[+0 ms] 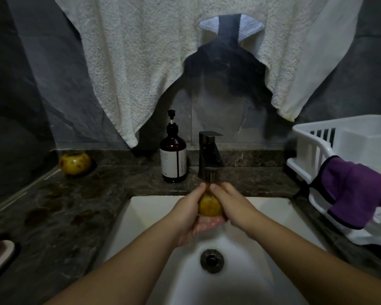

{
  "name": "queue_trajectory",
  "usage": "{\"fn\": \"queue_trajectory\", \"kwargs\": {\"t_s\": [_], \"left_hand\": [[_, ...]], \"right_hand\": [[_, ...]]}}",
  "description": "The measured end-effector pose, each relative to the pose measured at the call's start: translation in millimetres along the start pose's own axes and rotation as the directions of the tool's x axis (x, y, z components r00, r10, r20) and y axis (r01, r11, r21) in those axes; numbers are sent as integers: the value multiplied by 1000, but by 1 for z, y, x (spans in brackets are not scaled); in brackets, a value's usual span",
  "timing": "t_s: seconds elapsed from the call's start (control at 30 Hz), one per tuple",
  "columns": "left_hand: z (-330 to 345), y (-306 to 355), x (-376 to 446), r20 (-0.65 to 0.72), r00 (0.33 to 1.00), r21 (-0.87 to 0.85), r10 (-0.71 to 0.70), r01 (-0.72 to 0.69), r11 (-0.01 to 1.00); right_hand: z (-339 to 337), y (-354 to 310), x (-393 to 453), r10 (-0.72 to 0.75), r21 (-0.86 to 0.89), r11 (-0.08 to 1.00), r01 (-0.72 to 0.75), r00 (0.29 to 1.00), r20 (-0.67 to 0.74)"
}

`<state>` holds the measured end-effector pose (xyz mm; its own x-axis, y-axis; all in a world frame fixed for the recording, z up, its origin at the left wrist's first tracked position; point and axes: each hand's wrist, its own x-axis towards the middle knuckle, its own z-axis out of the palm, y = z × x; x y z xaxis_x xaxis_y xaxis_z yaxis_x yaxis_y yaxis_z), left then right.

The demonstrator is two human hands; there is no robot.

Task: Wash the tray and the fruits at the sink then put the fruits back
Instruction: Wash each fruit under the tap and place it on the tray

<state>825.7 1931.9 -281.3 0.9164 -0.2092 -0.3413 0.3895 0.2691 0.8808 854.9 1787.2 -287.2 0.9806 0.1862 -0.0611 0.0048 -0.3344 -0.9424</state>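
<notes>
Under the running faucet [209,154], yellow fruit [209,206] cupped between left hand [190,213] and right hand [230,203], both curled round it; likely wet, slippery, firm; best held round the middle.

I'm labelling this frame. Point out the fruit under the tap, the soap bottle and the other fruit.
fruit under the tap [209,207], head view, lower front.
soap bottle [173,158], head view, label.
other fruit [75,163], head view, front.

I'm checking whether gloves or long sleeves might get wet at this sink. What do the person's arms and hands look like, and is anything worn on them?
Both forearms are bare as far as the view shows; no sleeves, gloves, watch or rings are visible on the left hand or right hand.
</notes>
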Motion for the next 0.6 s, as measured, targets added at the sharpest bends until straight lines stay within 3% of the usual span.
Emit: {"fn": "queue_trajectory", "kwargs": {"t_s": [0.1,0.6], "left_hand": [[4,-2,3,-17,1000,30,21,-20,999],[2,-3,3,-76,996,-13,37,-38,999]], "right_hand": [[5,-3,1,70,35,997,-69,996,-48],[10,-5,0,49,114,992,-50,999,4]]}}
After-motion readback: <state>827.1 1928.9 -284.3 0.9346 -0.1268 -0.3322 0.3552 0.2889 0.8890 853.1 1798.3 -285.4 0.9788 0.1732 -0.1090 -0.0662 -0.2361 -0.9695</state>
